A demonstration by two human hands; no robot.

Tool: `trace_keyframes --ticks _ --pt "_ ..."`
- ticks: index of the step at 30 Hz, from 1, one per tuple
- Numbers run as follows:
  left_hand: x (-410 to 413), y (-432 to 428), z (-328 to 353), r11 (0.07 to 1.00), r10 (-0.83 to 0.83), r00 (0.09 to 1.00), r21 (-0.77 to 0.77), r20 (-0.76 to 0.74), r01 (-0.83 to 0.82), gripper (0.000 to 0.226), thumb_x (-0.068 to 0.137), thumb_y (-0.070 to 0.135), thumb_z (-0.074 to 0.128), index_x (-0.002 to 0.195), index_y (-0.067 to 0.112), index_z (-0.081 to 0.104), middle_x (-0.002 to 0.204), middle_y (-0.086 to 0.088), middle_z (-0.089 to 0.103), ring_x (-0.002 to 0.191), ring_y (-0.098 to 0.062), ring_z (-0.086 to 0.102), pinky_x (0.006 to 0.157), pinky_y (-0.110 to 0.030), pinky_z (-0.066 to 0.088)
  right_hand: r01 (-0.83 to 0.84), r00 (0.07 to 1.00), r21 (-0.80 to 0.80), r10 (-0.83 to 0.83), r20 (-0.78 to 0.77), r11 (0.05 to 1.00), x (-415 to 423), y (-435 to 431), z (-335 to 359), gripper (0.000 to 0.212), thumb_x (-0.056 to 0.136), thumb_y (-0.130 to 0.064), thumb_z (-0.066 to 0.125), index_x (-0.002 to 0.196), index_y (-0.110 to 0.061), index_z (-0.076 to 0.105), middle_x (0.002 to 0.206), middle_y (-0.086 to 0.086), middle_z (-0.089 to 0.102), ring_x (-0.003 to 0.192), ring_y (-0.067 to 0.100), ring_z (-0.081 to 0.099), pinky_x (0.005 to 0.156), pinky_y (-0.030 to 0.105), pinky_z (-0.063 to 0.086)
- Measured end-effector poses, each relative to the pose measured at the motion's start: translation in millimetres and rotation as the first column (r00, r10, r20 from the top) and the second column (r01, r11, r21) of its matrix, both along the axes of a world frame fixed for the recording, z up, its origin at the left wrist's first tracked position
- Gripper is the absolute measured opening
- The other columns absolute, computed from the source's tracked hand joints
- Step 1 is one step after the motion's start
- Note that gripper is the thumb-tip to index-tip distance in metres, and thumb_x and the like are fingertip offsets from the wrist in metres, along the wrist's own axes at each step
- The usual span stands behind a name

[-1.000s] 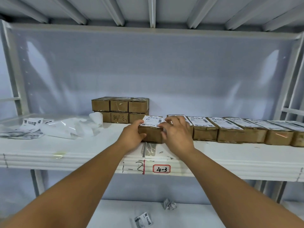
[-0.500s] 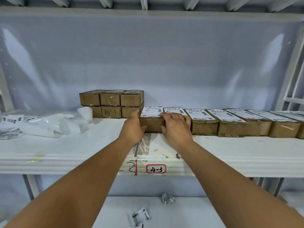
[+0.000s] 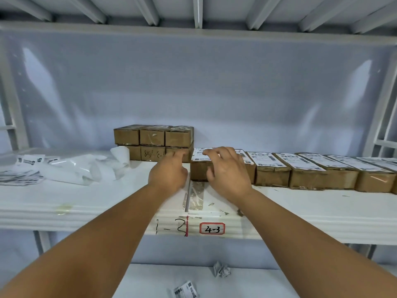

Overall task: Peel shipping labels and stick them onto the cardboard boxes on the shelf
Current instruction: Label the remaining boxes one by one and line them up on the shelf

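Note:
A row of brown cardboard boxes (image 3: 311,172) with white shipping labels on top runs along the white shelf (image 3: 86,203) to the right. My right hand (image 3: 227,171) hovers with spread fingers over the leftmost labelled box (image 3: 198,173), fingertips near its label (image 3: 198,154). Just left of that box, my left hand (image 3: 169,174) is blurred and holds nothing, its fingers pointing at the lower right box of a two-high stack of unlabelled boxes (image 3: 153,136) at the back.
Loose label sheets (image 3: 21,171) and curled white backing paper (image 3: 86,168) lie at the shelf's left. The shelf edge carries a "4-3" tag (image 3: 212,228). On the lower shelf lie a crumpled paper (image 3: 221,269) and a stray label (image 3: 185,290).
My left hand has come off the leftmost labelled box and moved left toward the stack. My right hand has lifted and spread its fingers above the box, which now sits against the row.

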State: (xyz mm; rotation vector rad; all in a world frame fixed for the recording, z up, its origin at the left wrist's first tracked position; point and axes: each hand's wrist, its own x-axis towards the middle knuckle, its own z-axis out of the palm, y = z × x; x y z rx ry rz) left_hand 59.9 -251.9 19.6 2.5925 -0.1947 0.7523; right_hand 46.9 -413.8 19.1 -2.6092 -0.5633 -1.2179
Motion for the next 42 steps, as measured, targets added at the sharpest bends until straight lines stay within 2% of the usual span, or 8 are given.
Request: trace_keyframes --ticks 4,8,12,17,23,29,34,42 --pt "9 37 12 0.957 0.117 0.992 0.262 0.038 -0.123 0.035 0.087 0.011 0.046 0.12 0.017 0.054 0.117 -0.007 0.057 0.104 -0.026 0.053 0.071 -0.032 0.043 -0.036 0.985 -0.009 0.034 -0.169 0.999 10 34 25 0.045 0.089 -0.016 0.049 0.134 -0.019 0.049 0.134 0.006 0.044 0.125 0.025 0.037 0.1 0.038 0.038" --pt "23 72 11 0.96 0.191 0.982 0.21 -0.002 -0.186 0.03 0.08 0.008 0.047 0.105 0.017 0.061 0.106 -0.006 0.063 0.096 -0.027 0.055 0.066 -0.029 0.042 0.029 0.971 -0.074 -0.045 -0.236 0.997 37 68 44 0.044 0.089 -0.016 0.05 0.133 -0.017 0.048 0.137 0.011 0.039 0.127 0.028 0.036 0.094 0.038 0.041" --pt "29 89 -2 0.952 0.242 0.97 0.187 0.018 -0.241 0.034 0.08 0.004 0.048 0.108 0.014 0.062 0.104 -0.01 0.058 0.096 -0.028 0.053 0.065 -0.029 0.038 0.078 0.958 -0.078 -0.096 -0.268 0.994 75 102 57 0.051 0.085 -0.013 0.05 0.135 -0.019 0.045 0.133 0.012 0.041 0.124 0.033 0.036 0.094 0.039 0.041" --pt "35 96 -8 0.95 0.238 0.97 0.199 0.04 -0.242 0.031 0.082 0.007 0.049 0.107 0.017 0.064 0.105 -0.011 0.058 0.095 -0.028 0.055 0.069 -0.029 0.04 0.116 0.919 -0.167 -0.17 -0.356 0.979 117 129 64 0.06 0.087 -0.011 0.045 0.145 -0.021 0.032 0.151 0.005 0.025 0.135 0.033 0.024 0.102 0.045 0.036" --pt "45 95 -12 0.949 0.226 0.974 0.231 -0.023 -0.215 0.025 0.086 0.011 0.046 0.106 0.015 0.06 0.104 -0.011 0.056 0.087 -0.028 0.051 0.071 -0.031 0.041 0.165 0.864 -0.124 -0.204 -0.461 0.979 155 141 61 0.059 0.085 -0.006 0.042 0.14 -0.024 0.036 0.135 0.009 0.035 0.128 0.039 0.027 0.097 0.053 0.041" --pt "45 94 -11 0.958 0.207 0.977 0.215 -0.059 -0.19 0.021 0.084 0.009 0.043 0.1 0.014 0.057 0.099 -0.01 0.055 0.083 -0.024 0.041 0.068 -0.029 0.036 0.216 0.867 0.018 -0.184 -0.463 0.976 167 140 59 0.048 0.088 -0.011 0.049 0.132 -0.028 0.04 0.132 0.013 0.026 0.123 0.037 0.024 0.094 0.05 0.041" --pt "47 95 -13 0.964 0.203 0.977 0.189 -0.062 -0.188 0.02 0.084 0.01 0.044 0.099 0.014 0.056 0.099 -0.008 0.054 0.084 -0.024 0.043 0.066 -0.03 0.035 0.232 0.852 -0.011 -0.209 -0.48 0.973 163 140 56 0.047 0.087 -0.012 0.055 0.127 -0.029 0.038 0.134 0.015 0.024 0.127 0.037 0.019 0.097 0.057 0.034" --pt "47 97 -12 0.982 0.178 0.984 0.06 0.029 -0.18 0.025 0.082 0.005 0.046 0.104 0.013 0.054 0.098 -0.008 0.058 0.095 -0.025 0.05 0.072 -0.033 0.047 0.316 0.941 0.132 -0.293 -0.167 0.94 117 133 62 0.052 0.083 -0.011 0.057 0.13 -0.029 0.04 0.14 0.019 0.024 0.133 0.038 0.017 0.099 0.06 0.029"
